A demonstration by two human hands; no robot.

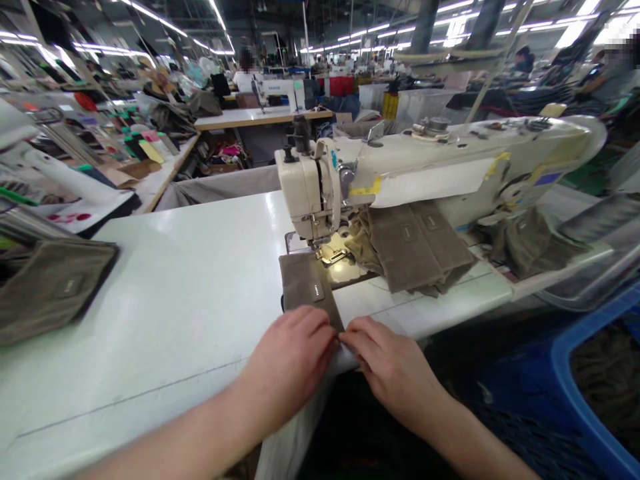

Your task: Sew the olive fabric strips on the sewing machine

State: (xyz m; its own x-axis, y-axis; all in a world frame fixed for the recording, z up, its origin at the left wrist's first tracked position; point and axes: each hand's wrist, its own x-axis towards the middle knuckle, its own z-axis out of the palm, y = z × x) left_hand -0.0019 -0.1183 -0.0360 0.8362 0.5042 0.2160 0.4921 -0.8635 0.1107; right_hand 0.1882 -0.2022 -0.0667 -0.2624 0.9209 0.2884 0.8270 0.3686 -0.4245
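We're pinching labelled brown fabric [301, 275] at the near edge of the table [200, 287], left hand [295, 350] and right hand [390, 357] apparently steadying it.

Long rows of tube lights [155, 19] run beneath a dark ceiling [280, 15], receding deep into a wide workroom. Bright windows [580, 23] glare at the upper right, and dark columns [424, 27] stand closer in. A glossy white surface [200, 280] spreads across the foreground, catching the light. Beyond it, another pale surface [235, 120] with a wooden edge carries a sewing machine [285, 93]. A person [245, 81] in a white top is behind that one. A red bin [341, 85] and whitish bins [420, 105] fill the middle distance; farther back, details blur into clutter.
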